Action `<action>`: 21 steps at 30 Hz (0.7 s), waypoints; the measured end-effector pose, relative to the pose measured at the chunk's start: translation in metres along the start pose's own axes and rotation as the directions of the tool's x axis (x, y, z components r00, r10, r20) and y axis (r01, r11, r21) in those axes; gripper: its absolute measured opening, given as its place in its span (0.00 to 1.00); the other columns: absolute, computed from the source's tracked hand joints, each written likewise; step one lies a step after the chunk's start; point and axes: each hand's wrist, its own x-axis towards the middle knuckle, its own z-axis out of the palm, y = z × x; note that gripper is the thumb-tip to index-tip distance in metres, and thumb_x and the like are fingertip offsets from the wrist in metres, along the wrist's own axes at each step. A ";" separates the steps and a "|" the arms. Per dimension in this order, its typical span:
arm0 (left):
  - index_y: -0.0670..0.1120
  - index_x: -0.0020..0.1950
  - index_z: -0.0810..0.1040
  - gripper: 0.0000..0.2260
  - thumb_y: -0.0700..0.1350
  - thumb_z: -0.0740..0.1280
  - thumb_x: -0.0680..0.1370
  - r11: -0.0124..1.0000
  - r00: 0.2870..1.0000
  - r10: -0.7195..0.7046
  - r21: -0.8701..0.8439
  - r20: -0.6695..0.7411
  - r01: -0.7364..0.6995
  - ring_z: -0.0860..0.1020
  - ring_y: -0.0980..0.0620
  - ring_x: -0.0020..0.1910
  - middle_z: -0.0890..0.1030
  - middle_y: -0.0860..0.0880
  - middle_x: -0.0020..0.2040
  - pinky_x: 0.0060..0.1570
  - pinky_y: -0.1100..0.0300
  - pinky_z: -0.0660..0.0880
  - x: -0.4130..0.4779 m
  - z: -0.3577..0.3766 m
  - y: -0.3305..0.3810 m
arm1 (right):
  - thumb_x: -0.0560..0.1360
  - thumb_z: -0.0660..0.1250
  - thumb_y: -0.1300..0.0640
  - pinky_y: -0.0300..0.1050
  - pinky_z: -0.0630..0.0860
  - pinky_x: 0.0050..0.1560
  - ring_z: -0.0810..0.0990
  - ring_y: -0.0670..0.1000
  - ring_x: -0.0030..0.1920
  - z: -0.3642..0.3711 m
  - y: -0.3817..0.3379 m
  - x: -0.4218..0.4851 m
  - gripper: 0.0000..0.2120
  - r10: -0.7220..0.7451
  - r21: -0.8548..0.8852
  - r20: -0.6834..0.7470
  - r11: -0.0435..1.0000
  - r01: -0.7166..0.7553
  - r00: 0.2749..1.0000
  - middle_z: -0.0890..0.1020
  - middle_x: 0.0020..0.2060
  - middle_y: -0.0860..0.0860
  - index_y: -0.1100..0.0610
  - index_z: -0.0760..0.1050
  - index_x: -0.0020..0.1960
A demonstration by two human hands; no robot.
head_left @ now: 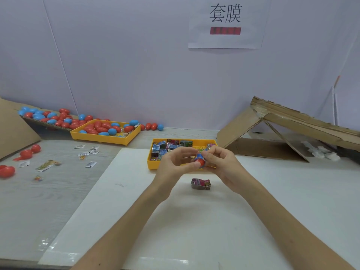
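Note:
Both hands meet above the white sheet (136,211), in front of a yellow tray (151,164). My left hand (175,164) and my right hand (220,164) together pinch a red and blue plastic egg (200,161) with a printed film sleeve around it. The egg's red end points toward me. The yellow tray holds several flattened printed film sleeves (167,147). One more printed sleeve (201,184) lies on the white sheet just below the hands.
A second yellow tray (105,138) at the back left holds several red and blue eggs; more lie on a cardboard ramp (44,116). Loose red eggs (26,153) and small paper packets (90,164) lie on the left. A cardboard chute (282,125) stands at the right.

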 end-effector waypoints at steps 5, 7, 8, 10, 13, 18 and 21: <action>0.58 0.50 0.85 0.14 0.39 0.78 0.72 0.999 0.999 0.037 0.006 0.008 -0.037 0.83 0.54 0.55 0.86 0.53 0.53 0.49 0.65 0.79 0.000 -0.001 0.001 | 0.72 0.72 0.56 0.50 0.79 0.53 0.83 0.51 0.43 -0.002 0.001 0.002 0.08 -0.021 0.032 0.001 0.999 0.021 1.000 0.84 0.40 0.55 0.59 0.76 0.39; 0.59 0.50 0.85 0.14 0.39 0.78 0.72 0.999 0.999 0.042 0.014 0.001 -0.042 0.83 0.55 0.55 0.86 0.54 0.53 0.49 0.66 0.79 0.001 -0.001 0.001 | 0.72 0.72 0.56 0.48 0.80 0.51 0.84 0.51 0.43 -0.002 0.002 0.002 0.08 -0.025 0.031 0.002 0.999 0.024 1.000 0.84 0.40 0.55 0.60 0.76 0.41; 0.59 0.50 0.85 0.15 0.39 0.78 0.72 0.999 0.999 0.044 0.018 -0.003 -0.044 0.83 0.56 0.55 0.86 0.54 0.53 0.49 0.66 0.79 0.001 -0.001 0.001 | 0.72 0.71 0.56 0.46 0.81 0.50 0.84 0.51 0.43 -0.002 0.003 0.002 0.08 -0.027 0.032 0.004 0.999 0.027 1.000 0.85 0.40 0.55 0.61 0.76 0.41; 0.59 0.50 0.85 0.14 0.40 0.78 0.72 0.998 0.999 0.054 0.028 -0.006 -0.053 0.83 0.56 0.55 0.86 0.54 0.53 0.49 0.65 0.79 0.001 -0.001 0.000 | 0.73 0.71 0.56 0.45 0.82 0.49 0.85 0.52 0.44 -0.001 0.003 0.002 0.09 -0.020 0.046 0.001 0.999 0.020 1.000 0.85 0.41 0.56 0.61 0.75 0.42; 0.56 0.52 0.84 0.14 0.40 0.78 0.72 0.992 0.996 0.092 0.093 -0.014 -0.091 0.83 0.56 0.54 0.86 0.56 0.52 0.50 0.63 0.80 0.000 0.000 -0.001 | 0.73 0.71 0.52 0.52 0.82 0.53 0.86 0.58 0.49 0.000 0.002 0.003 0.14 0.021 0.055 0.003 0.998 -0.021 1.000 0.85 0.46 0.58 0.63 0.75 0.47; 0.53 0.55 0.82 0.15 0.39 0.78 0.72 0.937 0.982 0.190 0.299 -0.004 -0.180 0.81 0.56 0.55 0.84 0.58 0.51 0.51 0.55 0.82 -0.002 0.003 -0.004 | 0.70 0.74 0.52 0.57 0.82 0.56 0.85 0.60 0.50 0.001 0.003 0.001 0.15 0.013 -0.077 0.014 0.997 -0.012 1.000 0.85 0.46 0.58 0.61 0.79 0.51; 0.53 0.59 0.81 0.16 0.41 0.78 0.73 0.914 0.976 0.217 0.351 0.002 -0.204 0.80 0.57 0.56 0.83 0.60 0.53 0.51 0.56 0.81 -0.002 0.003 -0.004 | 0.72 0.73 0.56 0.51 0.82 0.51 0.85 0.59 0.51 0.001 0.003 0.000 0.12 0.015 0.023 0.040 1.000 -0.016 0.999 0.85 0.48 0.58 0.62 0.80 0.52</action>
